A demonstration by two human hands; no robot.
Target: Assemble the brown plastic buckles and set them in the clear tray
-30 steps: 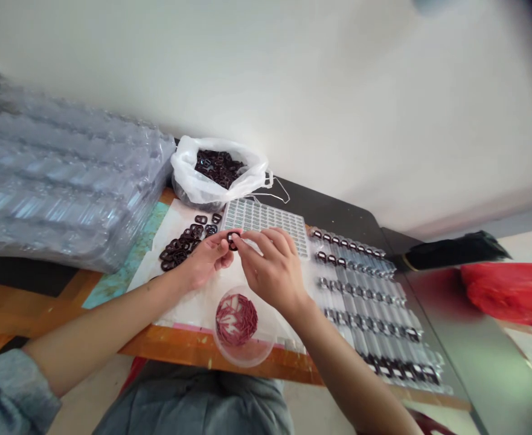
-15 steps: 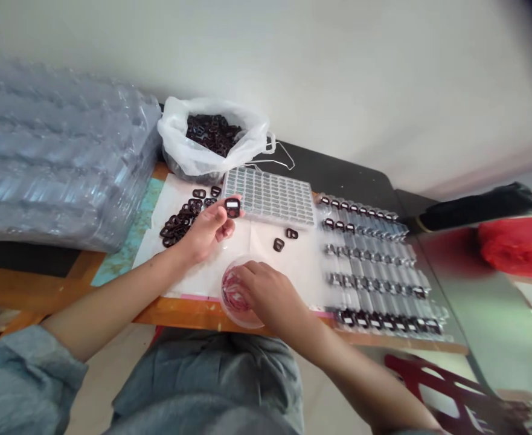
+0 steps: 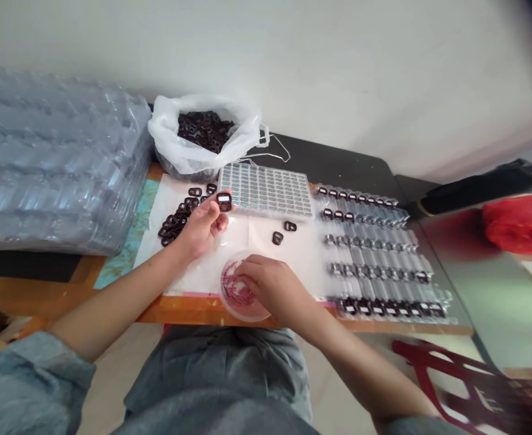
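Note:
My left hand (image 3: 199, 228) is closed, with a small dark brown plastic frame piece (image 3: 224, 202) pinched upright between thumb and fingers. The piece has a white rectangle in its upper part and a dark reddish lower part. My right hand (image 3: 270, 284) reaches down into a round clear tub (image 3: 253, 314). Thin pink-red slivers (image 3: 237, 293) lie inside that tub. The right fingertips are pressed together among the slivers; what they hold, if anything, is hidden. Left of my left hand lies a pile of similar dark pieces (image 3: 175, 223). Two loose pieces (image 3: 278, 238) rest on the white paper.
Behind my hands stands a tray of small rectangular cells (image 3: 266, 190). A white plastic bag (image 3: 168, 142) of dark pieces sits at the back. On the right are rows of clear plastic holders (image 3: 369, 241), some bearing dark pieces. Wrapped clear plastic packs (image 3: 57, 163) are stacked left.
The camera view has shifted slightly. My left hand still holds the dark piece up. My right hand stays in the tub, its fingers moving a little, and more of the slivers show.

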